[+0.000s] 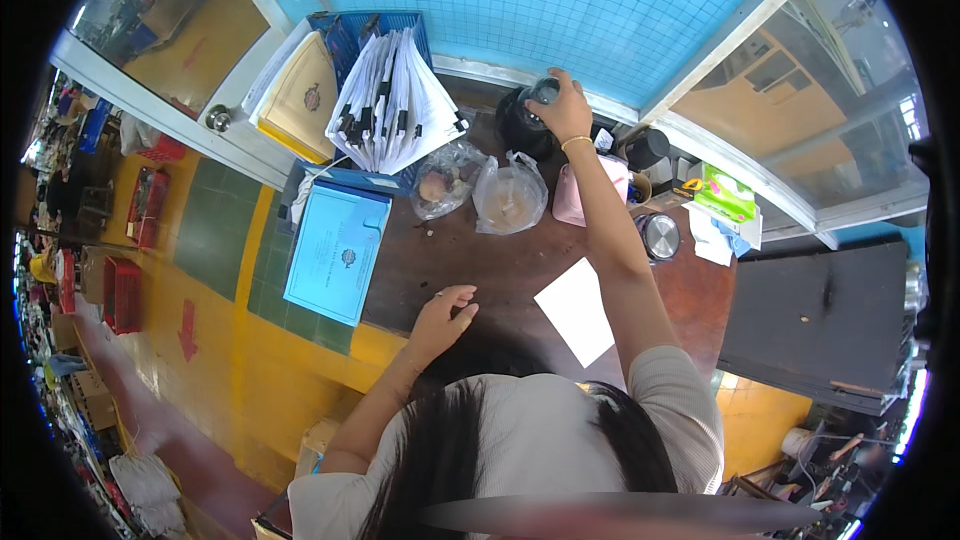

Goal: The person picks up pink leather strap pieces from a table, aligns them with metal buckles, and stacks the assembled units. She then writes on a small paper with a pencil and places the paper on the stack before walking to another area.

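At the back of the brown table, my right hand is closed around a clear glass or jar. The vessel is beside or above a dark round object, partly hidden by my hand. My left hand is over the near edge of the table with nothing in it, thumb and fingers apart. Two clear plastic bags stand between the hands: one holds something round and brownish, the other something pale brown. A white sheet of paper lies near my right forearm.
A blue crate of clipped papers is at the back left, with a blue folder in front. A pink container, a steel-lidded jar and a green packet are at right. A blue mesh wall closes the back.
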The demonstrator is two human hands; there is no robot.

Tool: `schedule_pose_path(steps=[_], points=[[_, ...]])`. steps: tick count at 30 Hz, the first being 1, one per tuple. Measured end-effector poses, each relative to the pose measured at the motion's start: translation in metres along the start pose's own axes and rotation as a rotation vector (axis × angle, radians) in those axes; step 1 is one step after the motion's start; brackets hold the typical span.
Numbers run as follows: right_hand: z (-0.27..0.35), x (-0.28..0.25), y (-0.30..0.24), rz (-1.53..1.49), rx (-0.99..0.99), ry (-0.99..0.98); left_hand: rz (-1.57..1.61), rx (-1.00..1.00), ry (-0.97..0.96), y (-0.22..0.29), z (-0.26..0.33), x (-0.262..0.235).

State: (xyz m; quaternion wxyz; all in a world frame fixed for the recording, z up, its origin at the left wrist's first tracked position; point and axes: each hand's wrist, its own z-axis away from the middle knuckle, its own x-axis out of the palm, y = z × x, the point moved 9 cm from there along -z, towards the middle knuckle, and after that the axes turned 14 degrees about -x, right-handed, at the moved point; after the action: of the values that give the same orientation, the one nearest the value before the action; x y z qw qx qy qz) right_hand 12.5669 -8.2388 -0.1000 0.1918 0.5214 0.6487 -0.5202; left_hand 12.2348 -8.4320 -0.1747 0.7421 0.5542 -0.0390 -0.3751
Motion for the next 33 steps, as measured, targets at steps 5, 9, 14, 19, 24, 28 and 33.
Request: schedule_pose_path(steps=[5, 9, 14, 19, 24, 28, 33], points=[[0.022, -0.092, -0.064, 0.060, -0.194, 0.203, 0.055, 0.160, 0.144, 0.035, -0.015, -0.036], [0.037, -0.167, -0.131, 0.023, -0.341, 0.271, -0.005, 0.540, 0.326, 0.129, -0.036, -0.048], [0.084, -0.218, -0.198, -0.033, -0.346, 0.198, 0.026, 0.707, 0.528, 0.206, -0.024, -0.052], [0.141, -0.215, -0.254, -0.180, -0.450, 0.094, -0.038, 0.816, 0.606, 0.197, 0.033, -0.064], [0.173, -0.194, -0.282, -0.270, -0.571, -0.097, -0.021, 0.745, 0.500, 0.161, 0.058, -0.068], [0.182, -0.185, -0.292, -0.298, -0.638, -0.214, 0.048, 0.746, 0.458, 0.150, 0.078, -0.074], [0.186, -0.178, -0.304, -0.306, -0.660, -0.230, 0.018, 0.592, 0.307, 0.140, 0.076, -0.076]])
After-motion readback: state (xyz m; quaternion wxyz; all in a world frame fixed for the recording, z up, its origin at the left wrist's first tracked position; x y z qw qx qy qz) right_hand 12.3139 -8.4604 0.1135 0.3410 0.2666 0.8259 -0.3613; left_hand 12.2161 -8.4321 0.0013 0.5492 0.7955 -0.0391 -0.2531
